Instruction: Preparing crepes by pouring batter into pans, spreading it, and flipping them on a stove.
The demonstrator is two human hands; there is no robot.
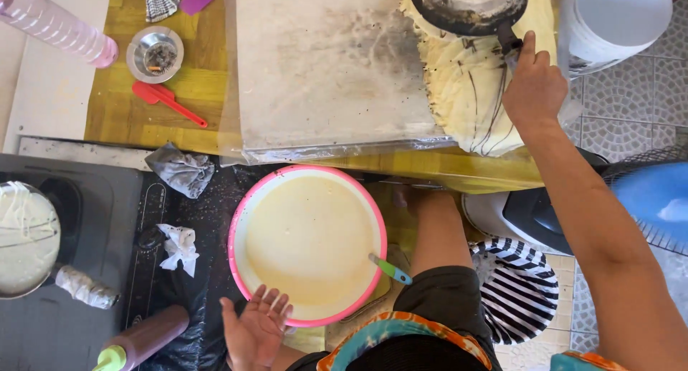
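Observation:
My right hand (532,84) is stretched out to the far right and grips the dark handle of a blackened pan (467,5) turned upside down over a pale thin crepe (469,91). The crepe lies on a plastic-covered board (322,70). My left hand (254,328) hovers open, palm up, at the near rim of a pink-rimmed bowl (307,172) filled with cream-coloured batter. A green and blue utensil handle (390,269) sticks out of the bowl's right side.
A pan of white batter (27,238) with a wrapped handle sits on a stove at left. Crumpled cloths (180,169), a red spatula (166,102), a small metal bowl (155,53), a pink bottle (54,23) and a brown squeeze bottle (143,339) lie around. A white bucket (616,20) stands far right.

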